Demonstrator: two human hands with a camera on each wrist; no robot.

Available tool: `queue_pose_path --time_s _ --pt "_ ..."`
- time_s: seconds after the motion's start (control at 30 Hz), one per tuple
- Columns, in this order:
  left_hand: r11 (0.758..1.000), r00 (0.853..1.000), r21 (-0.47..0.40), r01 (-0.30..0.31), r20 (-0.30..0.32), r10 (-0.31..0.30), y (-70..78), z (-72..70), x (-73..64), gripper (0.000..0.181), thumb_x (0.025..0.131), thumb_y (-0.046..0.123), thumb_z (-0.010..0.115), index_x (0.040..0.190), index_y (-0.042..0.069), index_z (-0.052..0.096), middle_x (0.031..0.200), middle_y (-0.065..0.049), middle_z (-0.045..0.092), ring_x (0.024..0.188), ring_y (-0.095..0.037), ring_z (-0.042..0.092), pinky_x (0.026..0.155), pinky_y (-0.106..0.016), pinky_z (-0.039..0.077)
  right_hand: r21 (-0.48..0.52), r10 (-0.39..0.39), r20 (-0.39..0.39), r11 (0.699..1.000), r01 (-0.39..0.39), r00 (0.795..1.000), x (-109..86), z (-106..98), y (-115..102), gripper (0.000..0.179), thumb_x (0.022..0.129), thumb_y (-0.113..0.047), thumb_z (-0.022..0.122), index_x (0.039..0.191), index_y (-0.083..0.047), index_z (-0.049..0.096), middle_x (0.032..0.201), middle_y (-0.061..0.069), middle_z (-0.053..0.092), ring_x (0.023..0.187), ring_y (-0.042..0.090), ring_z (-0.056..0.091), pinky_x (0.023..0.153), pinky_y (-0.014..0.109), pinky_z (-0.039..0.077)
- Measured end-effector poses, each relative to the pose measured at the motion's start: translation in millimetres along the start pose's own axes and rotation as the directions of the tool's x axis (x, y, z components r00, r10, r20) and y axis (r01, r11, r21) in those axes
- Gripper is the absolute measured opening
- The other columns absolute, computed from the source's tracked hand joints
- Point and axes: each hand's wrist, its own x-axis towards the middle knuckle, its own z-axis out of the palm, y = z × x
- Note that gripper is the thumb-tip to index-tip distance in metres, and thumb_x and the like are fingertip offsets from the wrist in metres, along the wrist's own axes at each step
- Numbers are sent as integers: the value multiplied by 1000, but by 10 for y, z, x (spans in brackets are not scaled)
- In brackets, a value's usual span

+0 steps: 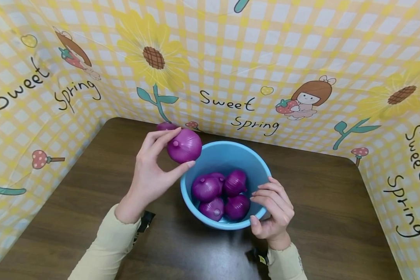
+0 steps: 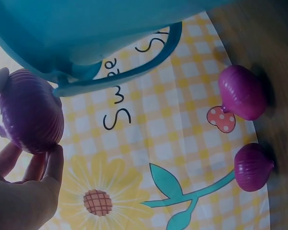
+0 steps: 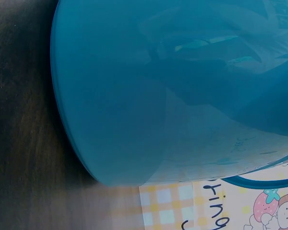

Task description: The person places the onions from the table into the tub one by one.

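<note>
My left hand (image 1: pixel 152 171) pinches a purple onion (image 1: pixel 184 146) between thumb and fingers, just above the left rim of a blue bucket (image 1: pixel 227 146). The left wrist view shows the same onion (image 2: pixel 31 111) beside the bucket's rim and handle (image 2: pixel 134 72). Inside the bucket lie several purple onions (image 1: pixel 205 188). My right hand (image 1: pixel 274 208) grips the bucket's right rim, fingers over the inside and thumb at the front edge. The bucket's outer wall (image 3: pixel 149 96) fills most of the right wrist view, where the hand itself is out of sight.
Two more onions, one larger (image 2: pixel 242 92) and one smaller (image 2: pixel 253 167), rest near the table's back edge; the head view shows one onion (image 1: pixel 166 126) partly behind my left hand. Checkered, printed cloth (image 1: pixel 224 62) walls in the dark wooden table (image 1: pixel 322 202) at the back and sides.
</note>
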Motion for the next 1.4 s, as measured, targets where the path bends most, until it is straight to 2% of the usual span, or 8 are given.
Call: queue_pose_path --time_s 0.37,0.6,0.9,1.4 --pt "999 994 -42 -34 98 37 -194 149 -133 78 69 14 96 140 12 63 133 -4 55 122 -20 53 95 -33 53 -4 10 5 1000 -10 1000 -8 -8 3 54 90 -42 64 59 1 64 62 14 64 59 37 59 90 52 55" --pt "994 989 -100 -31 138 45 -131 204 -163 78 70 12 96 141 11 62 134 -4 54 124 -21 53 95 -35 54 0 10 1 1000 -10 1000 1 -4 8 53 90 -42 64 59 1 64 62 14 64 59 37 59 89 52 55" --pt "996 982 -89 -23 184 39 -75 233 -190 77 71 20 95 141 15 62 135 -1 53 127 -19 51 95 -38 54 -2 16 9 1000 -16 1000 2 -9 0 54 90 -42 64 59 1 64 62 14 64 60 37 59 89 52 55" --pt "993 964 -117 -36 256 65 -16 295 -215 77 71 21 96 140 14 63 135 -2 53 129 -21 49 94 -39 55 -1 18 16 1000 -18 1000 -21 -14 7 53 90 -42 63 58 1 64 62 14 64 60 37 59 90 51 55"
